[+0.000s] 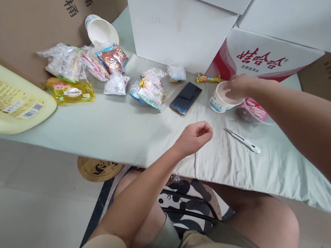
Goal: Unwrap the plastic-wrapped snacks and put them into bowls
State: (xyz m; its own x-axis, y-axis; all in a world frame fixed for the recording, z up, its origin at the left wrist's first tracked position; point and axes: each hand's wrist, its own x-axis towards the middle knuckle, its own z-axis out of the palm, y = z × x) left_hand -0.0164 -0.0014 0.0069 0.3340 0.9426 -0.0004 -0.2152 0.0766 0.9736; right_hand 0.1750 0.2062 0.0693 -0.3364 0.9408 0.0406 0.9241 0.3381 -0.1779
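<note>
One hand point(238, 86) seemingly inside one cup point(221, 105).

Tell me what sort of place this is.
Probably a room in a home, perhaps partly used for storage: a cloth-covered table holds snack packets, with big white boxes stacked toward the back.

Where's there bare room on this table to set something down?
Widest free patch: the table between the jug and left hand, in front of the packets. Smaller: between the knife and front edge. Crowded: the back left, and around the right hand, cup and tub.
</note>
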